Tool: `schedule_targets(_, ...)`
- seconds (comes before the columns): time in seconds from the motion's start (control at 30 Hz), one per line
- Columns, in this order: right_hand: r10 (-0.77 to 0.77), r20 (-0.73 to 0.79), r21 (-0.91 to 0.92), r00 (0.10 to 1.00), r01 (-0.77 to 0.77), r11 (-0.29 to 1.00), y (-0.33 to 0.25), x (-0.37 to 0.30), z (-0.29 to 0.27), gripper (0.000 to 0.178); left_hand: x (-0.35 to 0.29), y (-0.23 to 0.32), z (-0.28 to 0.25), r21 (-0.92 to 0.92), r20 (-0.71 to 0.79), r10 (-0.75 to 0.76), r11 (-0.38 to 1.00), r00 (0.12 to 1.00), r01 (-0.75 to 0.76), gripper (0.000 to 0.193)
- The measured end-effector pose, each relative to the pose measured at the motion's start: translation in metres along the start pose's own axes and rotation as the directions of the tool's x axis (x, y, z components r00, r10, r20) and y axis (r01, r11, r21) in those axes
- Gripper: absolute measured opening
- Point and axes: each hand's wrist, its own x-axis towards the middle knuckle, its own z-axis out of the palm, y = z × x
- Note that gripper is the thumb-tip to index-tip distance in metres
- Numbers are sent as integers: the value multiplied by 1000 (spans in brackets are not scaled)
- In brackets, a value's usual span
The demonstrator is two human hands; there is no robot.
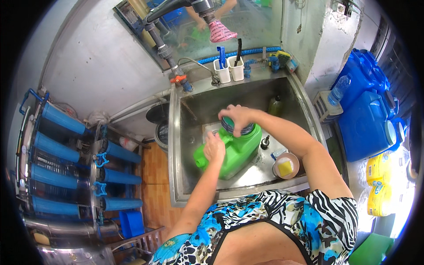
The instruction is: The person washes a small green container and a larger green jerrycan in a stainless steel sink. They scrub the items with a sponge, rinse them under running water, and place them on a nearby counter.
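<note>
A bright green plastic jug (240, 155) stands tilted inside the stainless steel sink (175, 176). My left hand (213, 148) is wrapped around the jug's handle on its left side. Over the wide dark screw cap (250, 129) on its top, my right hand (238, 117) curls its fingers and grips the rim. Right of the jug are a bottle with a black pump top (265, 142) and a round bowl (296, 170) holding a yellow sponge (285, 167). A dark green bottle (275, 106) stands at the sink's back right.
Two white holders (222, 73) with brush handles stand on the back ledge, below a pipe with a pink-wrapped outlet (221, 32). Large blue water containers (364, 126) stack up on the right. Blue filter housings (57, 152) line the left.
</note>
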Motion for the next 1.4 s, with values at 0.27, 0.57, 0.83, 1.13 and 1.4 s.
schedule_targets(0.27, 214, -88, 940, 973, 152, -307, 39, -22, 17, 55, 11, 13, -12, -513, -111, -67, 858, 992, 1, 20)
schedule_targets(0.57, 311, -288, 677, 906, 422, -603, 74, -23, 61, 40, 64, 58, -4, -379, -84, 548, 755, 832, -536, 45)
schedule_targets(0.83, 854, -106, 745, 510, 610, -272, 210, -5, 50, 25, 192, -17, -2, 42, -41, 319, 947, 947, -317, 59)
schedule_targets(1.13, 870, -53, 753, 491, 592, -289, 248, 33, 6, 76, 301, -49, -28, 357, 54, 243, 901, 968, -246, 48)
schedule_targets(1.4, 956, -193, 848, 221, 527, 50, 141, 33, 5, 93, 342, -47, -39, -756, 541, -13, 431, 841, 493, 70)
